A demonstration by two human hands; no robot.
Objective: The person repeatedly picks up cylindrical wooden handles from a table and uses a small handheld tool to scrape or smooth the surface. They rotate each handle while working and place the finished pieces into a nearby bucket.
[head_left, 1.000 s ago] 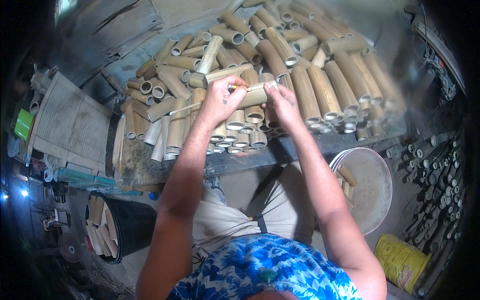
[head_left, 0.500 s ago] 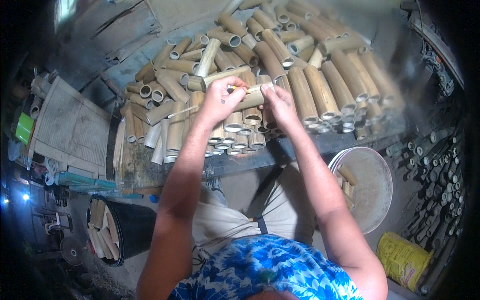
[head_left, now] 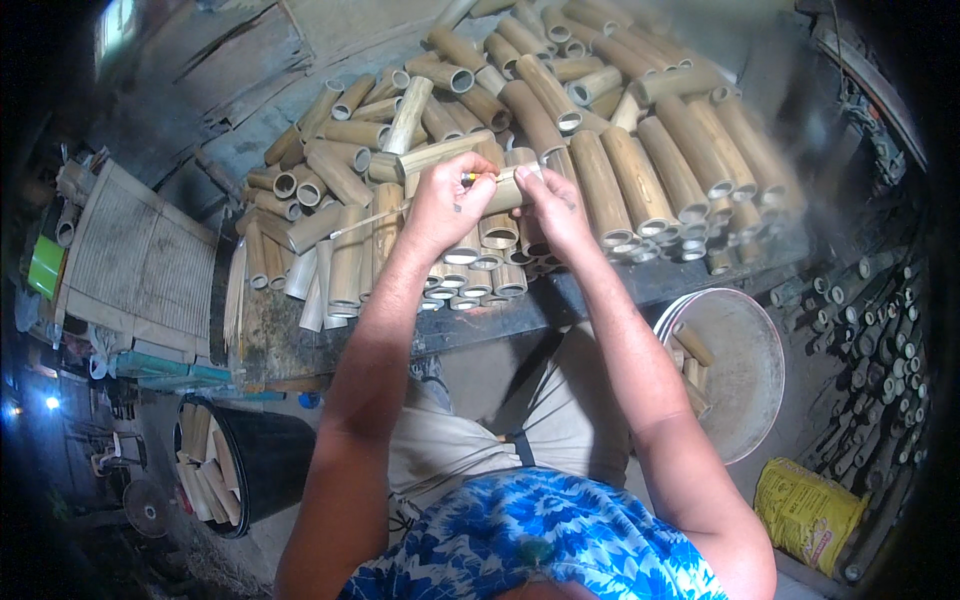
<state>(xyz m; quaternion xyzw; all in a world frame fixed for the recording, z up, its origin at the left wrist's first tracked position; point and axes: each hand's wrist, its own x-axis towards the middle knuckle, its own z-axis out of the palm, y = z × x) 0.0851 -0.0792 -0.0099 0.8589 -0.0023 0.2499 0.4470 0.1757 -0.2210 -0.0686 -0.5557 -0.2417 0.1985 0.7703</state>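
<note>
Over the pile of bamboo tubes, my left hand pinches a short yellow pencil, with most of it hidden by the fingers. My right hand grips one cut bamboo tube by its right end, thumb on top. The tube lies nearly level between both hands, and my left fingertips are at its upper side. A thin light strip sticks out to the left from beneath my left hand; whether that hand holds it, I cannot tell.
Many bamboo tubes are heaped on the worktable. A black bin of bamboo pieces stands at lower left, a white bucket with a few at right. Beyond lie bamboo poles and a yellow sack.
The pencil has tilted and shifted slightly in my left fingers. The tube stays between both hands, and the whole view has moved a little.
</note>
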